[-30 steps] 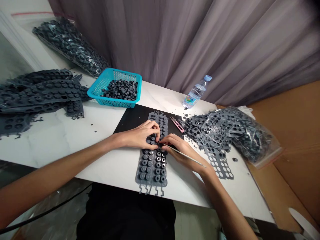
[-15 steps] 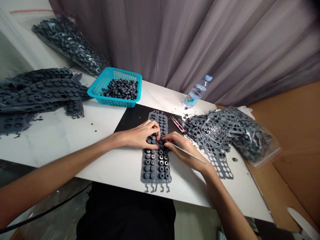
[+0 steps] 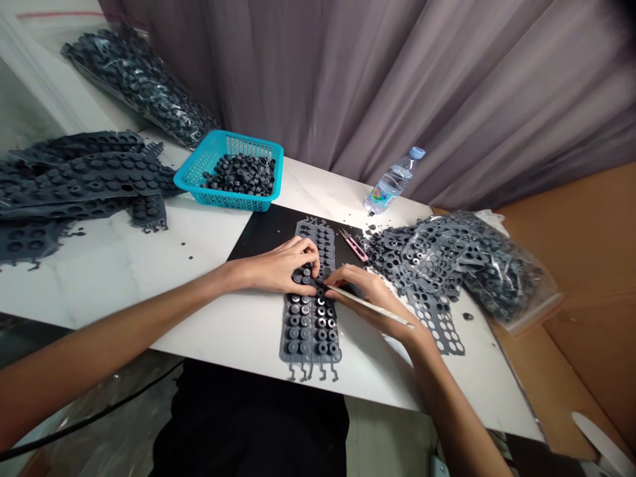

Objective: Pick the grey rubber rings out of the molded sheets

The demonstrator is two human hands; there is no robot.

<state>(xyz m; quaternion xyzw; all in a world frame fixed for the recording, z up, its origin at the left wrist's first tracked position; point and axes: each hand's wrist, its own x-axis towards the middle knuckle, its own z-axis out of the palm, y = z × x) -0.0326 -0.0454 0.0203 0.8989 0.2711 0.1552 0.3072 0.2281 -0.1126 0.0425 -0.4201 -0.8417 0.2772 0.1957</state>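
A dark grey knobbed sheet [image 3: 311, 326] lies lengthwise in the middle of the surface [image 3: 213, 331], its far part over a black mat [image 3: 263, 235] and its near ends close to the near edge. The left hand [image 3: 289, 265] rests on it from the left, fingers bent, thumb and forefinger a little apart. The right hand [image 3: 365, 289] pinches a thin pale stick tool [image 3: 373, 307], its tip among the knobs; the exact contact is too small to tell. Pink-handled snips [image 3: 354, 246] lie just right of the sheet's far part. Farther right is a heap of perforated sheets [image 3: 422, 255] beside a clear bag [image 3: 519, 281]; a water bottle [image 3: 390, 187] is beyond. Far left, a blue basket [image 3: 226, 200] holds small dark pieces [image 3: 242, 174], near more knobbed sheets [image 3: 89, 173] and a filled bag [image 3: 142, 83].
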